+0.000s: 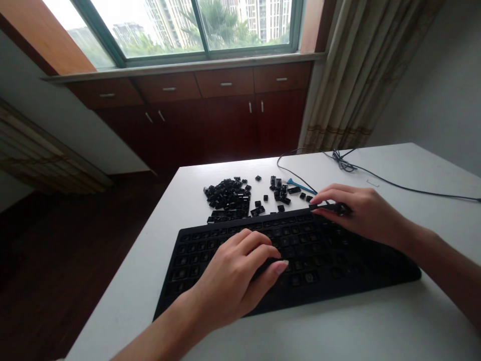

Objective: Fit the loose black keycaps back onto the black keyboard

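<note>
A black keyboard (263, 296) lies across the white table with many keycaps off, its key sockets bare. Loosely bent over its middle is my left hand (240, 271), with the thumb a little apart from the fingertips and no held object visible. My right hand (356, 210) is above the keyboard's back edge, thumb and fingers pinching a small black keycap (313, 206). Another dark piece (342, 208) shows inside the right fingers; its kind is unclear. Behind the keyboard sits a pile of black keycaps (227, 195), with a looser group of keycaps (278, 184) to its right.
A blue tool (300, 185) lies behind the keyboard, near the right hand. A black cable (394, 188) runs across the table's (443, 230) right side, with a bundled part. A thin bent metal wire (373, 183) lies nearby. Wooden cabinets (225, 120) stand beneath the window.
</note>
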### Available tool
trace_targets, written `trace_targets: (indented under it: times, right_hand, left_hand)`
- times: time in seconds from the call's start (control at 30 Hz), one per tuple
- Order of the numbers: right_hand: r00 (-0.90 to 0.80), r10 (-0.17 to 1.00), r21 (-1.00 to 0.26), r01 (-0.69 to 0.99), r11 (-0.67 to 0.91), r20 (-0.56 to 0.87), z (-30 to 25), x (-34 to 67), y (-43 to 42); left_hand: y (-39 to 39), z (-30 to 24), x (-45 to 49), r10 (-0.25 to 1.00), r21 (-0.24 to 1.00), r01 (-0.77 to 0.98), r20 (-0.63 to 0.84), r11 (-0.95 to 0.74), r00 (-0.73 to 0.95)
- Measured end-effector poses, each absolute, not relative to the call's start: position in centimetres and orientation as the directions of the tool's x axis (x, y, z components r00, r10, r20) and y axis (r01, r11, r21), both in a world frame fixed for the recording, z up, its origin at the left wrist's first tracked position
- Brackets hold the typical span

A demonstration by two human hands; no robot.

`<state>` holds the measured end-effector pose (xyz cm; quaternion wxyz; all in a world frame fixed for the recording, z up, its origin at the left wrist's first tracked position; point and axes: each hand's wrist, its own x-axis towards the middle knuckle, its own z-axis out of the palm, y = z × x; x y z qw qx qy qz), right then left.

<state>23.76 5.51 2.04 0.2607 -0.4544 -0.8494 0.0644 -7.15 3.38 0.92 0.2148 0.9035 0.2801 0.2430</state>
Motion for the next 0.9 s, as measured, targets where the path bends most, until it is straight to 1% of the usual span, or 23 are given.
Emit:
trace_targets:
  times: [0.27, 0.5, 0.9]
  right_hand:
    - [-0.467, 0.788, -0.333, 0.727, 0.6, 0.401, 2.0, 23.4, 5.5]
    - [-0.467, 0.803, -0.351, 0.73, 0.586, 0.37, 1.9, 23.0, 5.2]
    - [-0.455, 0.808, -0.362, 0.73, 0.58, 0.375, 0.9, 22.2, 5.1]
  left_hand:
    - [3.3, 1.0, -7.1, 0.614, 0.522, 0.405, 0.326, -0.751, 0.719]
    - [3.4, 0.8, -7.1, 0.616, 0.52, 0.407, 0.33, -0.751, 0.716]
    - [3.3, 0.9, -7.1, 0.613, 0.497, 0.415, 0.345, -0.762, 0.711]
